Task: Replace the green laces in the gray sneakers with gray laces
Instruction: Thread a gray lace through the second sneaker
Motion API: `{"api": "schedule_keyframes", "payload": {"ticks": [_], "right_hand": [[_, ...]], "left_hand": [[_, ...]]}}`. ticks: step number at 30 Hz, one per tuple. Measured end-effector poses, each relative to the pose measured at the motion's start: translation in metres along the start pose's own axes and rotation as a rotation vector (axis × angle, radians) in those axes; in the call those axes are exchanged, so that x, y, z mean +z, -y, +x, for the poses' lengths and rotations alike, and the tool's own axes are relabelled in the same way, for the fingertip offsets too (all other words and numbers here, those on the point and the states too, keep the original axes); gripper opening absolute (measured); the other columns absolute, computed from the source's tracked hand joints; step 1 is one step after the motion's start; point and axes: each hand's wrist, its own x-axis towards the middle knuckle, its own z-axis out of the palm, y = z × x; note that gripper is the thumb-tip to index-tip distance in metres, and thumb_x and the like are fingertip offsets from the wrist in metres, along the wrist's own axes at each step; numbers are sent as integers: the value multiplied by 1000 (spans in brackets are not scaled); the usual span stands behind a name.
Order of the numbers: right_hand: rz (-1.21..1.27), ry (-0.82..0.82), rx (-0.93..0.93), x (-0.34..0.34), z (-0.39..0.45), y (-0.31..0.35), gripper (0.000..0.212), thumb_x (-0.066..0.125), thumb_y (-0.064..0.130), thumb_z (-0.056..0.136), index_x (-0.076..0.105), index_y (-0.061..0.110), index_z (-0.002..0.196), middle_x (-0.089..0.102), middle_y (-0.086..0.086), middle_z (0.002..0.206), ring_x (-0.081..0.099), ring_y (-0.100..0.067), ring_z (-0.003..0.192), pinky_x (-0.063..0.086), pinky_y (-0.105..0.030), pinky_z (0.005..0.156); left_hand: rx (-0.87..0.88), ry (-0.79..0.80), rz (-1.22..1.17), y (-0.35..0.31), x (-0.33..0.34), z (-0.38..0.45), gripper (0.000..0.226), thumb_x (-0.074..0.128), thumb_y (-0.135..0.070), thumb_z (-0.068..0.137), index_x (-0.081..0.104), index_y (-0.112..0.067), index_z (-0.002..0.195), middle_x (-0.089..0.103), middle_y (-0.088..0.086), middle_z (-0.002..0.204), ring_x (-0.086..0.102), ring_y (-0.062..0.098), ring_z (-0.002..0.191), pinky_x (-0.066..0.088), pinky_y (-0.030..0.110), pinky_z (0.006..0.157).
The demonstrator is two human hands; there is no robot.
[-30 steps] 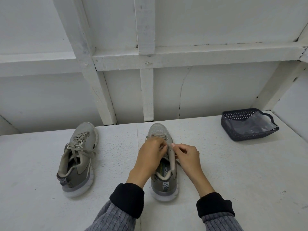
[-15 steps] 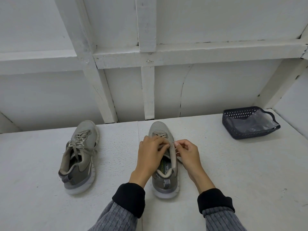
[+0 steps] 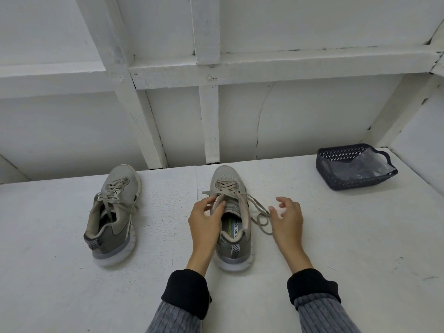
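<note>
Gray laces now run through both sneakers, and that sets this moment apart from half a second ago, when both our hands were bunched at the eyelets of the near sneaker (image 3: 232, 219) pinching its lace. Our right hand (image 3: 287, 217) has let go and hovers beside the shoe with fingers spread and relaxed, the loose lace end (image 3: 260, 216) trailing onto the table (image 3: 336, 236) just beside it. Our left hand (image 3: 206, 221) keeps a light pinch on the tongue and upper edge at the shoe's opening. The other sneaker (image 3: 113, 212) stands well apart to the left, laced. We judge the threading finished or nearly so, with tidying or tying left. A dark basket (image 3: 346, 181) sits far right.
</note>
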Motion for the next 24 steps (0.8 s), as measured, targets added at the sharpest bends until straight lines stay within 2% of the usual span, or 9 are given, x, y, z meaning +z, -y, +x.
{"api": "schedule_keyframes", "payload": {"ticks": [2,5,10,14,16,17,19,21,24], "right_hand": [[84,120,-119,5,-2,18,20,62,9,91,65,15,111,59,2,101,54,-6,77,42,-12,68],[188,308,-147,14,-1,40,20,57,8,94,67,17,108,65,11,96,58,9,77,43,-4,68],[243,298,-75,14,3,43,11,59,15,95,65,17,86,65,6,82,56,-4,75,42,-12,66],[743,360,69,-2,7,50,15,48,14,100,54,10,87,70,-1,95,66,-15,98,49,-23,89],[963,410,131,-10,11,53,16,42,13,103,48,8,89,65,-4,81,69,-22,87,54,-31,90],[953,410,143,-13,13,53,16,41,14,103,47,9,89,57,-2,72,67,-19,74,55,-33,85],[733,372,114,-19,15,47,17,44,18,102,47,12,87,42,2,62,50,-10,55,53,-28,69],[432,325,4,-23,14,34,19,47,19,101,47,15,82,36,1,58,33,-7,50,36,-19,51],[143,318,-110,-28,11,13,23,47,17,100,44,18,77,38,2,55,28,-5,45,23,-17,44]], "left_hand": [[35,5,-40,2,0,1,20,72,-20,88,70,-27,107,65,-15,107,61,3,103,49,18,83],[67,10,-45,5,0,3,24,71,-14,89,70,-31,106,66,-13,107,62,1,101,51,22,84],[95,-23,-36,6,0,4,24,70,-12,89,73,-22,111,68,-10,108,62,1,99,47,9,75],[82,-41,-52,5,4,2,21,70,-12,89,74,-24,106,69,-12,105,63,2,99,47,8,78],[73,-57,-57,4,5,2,19,69,-11,90,75,-20,105,69,-11,103,63,4,99,47,6,74],[68,-58,-70,4,5,1,18,69,-11,90,75,-19,106,68,-12,104,63,4,99,47,6,73],[60,-65,-87,4,5,1,20,68,-12,91,74,-17,109,68,-12,107,63,1,100,47,6,72],[68,-72,-86,3,5,0,20,68,-12,91,75,-17,109,69,-10,108,63,-2,99,48,7,72],[77,-50,-78,0,7,-2,21,67,-9,91,77,-23,103,69,-11,108,63,-3,100,48,7,74]]}}
